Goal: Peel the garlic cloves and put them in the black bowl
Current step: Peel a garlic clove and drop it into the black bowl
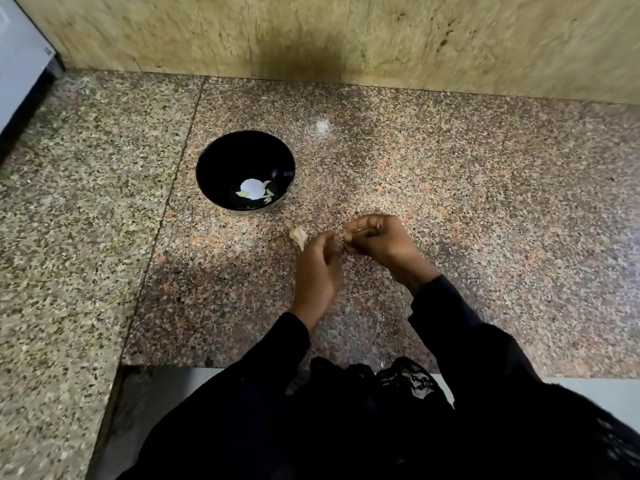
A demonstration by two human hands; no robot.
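Observation:
A black bowl (245,169) stands on the granite counter with a few pale peeled cloves (268,195) at its bottom beside a bright glare spot. Just right of and nearer than the bowl, my two hands meet over the counter. My right hand (379,242) has its fingers curled around a small garlic clove (346,233), which is mostly hidden. My left hand (320,261) pinches at the same clove from the left. A pale piece of unpeeled garlic (298,237) lies on the counter next to my left fingertips.
The speckled granite counter (485,209) runs back to a yellowish stone wall (346,36). A seam crosses the counter left of the bowl. A white appliance edge (20,64) shows at the far left. The counter's front edge lies below my forearms.

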